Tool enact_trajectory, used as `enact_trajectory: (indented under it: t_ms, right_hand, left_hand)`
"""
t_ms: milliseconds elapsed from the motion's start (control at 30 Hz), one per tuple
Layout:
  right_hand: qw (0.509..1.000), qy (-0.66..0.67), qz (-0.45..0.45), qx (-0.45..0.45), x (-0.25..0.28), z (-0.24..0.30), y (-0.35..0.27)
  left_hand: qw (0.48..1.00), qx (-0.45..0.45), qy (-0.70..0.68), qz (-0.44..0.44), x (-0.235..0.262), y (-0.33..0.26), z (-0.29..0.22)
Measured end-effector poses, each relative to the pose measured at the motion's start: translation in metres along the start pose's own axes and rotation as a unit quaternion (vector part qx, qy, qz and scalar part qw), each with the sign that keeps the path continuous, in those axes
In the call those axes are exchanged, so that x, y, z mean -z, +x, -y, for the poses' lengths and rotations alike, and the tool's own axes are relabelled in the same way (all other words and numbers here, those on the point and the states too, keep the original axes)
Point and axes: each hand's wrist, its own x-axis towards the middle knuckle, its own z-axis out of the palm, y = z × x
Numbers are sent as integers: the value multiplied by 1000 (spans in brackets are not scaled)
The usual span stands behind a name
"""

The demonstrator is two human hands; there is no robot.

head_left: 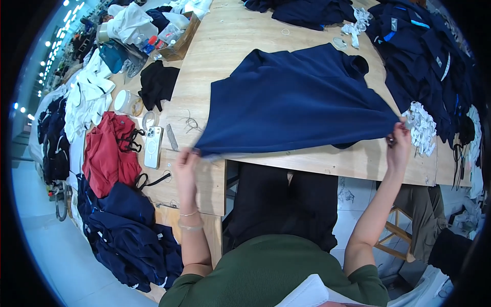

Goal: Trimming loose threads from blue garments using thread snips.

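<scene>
A navy blue garment [291,102] is spread across the wooden table, its near edge stretched between my two hands. My left hand [187,157] pinches its lower left corner, a little blurred, near the table's front. At the lower right corner, my right hand [400,135] grips the cloth between thumb and fingers. The near edge runs almost straight and looks taut. On the far side the garment's outline narrows, with a dark collar-like opening [359,64] at the far right.
Left of the garment lie a white phone [152,147], a red garment [110,153] and a clear jar [125,102]. White fabric scraps [421,128] sit beside my right hand. Navy garments [434,56] are heaped at the right; a cardboard box [181,43] stands far left.
</scene>
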Motion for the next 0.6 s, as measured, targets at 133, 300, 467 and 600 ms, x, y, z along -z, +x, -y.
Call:
enact_trajectory:
  t_ms: [133,300,467,600]
  right_hand:
    - [986,76,35,142,11,63,-8]
    - [938,-193,-87,274,-30,109,-9]
    - [923,-348,-70,152,4,0,49]
    - [985,-167,-38,36,13,-57,42]
  left_hand:
    - [960,-257,-84,-78,23,11,-88]
    - [962,-268,-28,-31,-19,47,-139]
    - [982,-152,96,53,-61,125,-15]
    - [990,-69,120,24,-73,127,36]
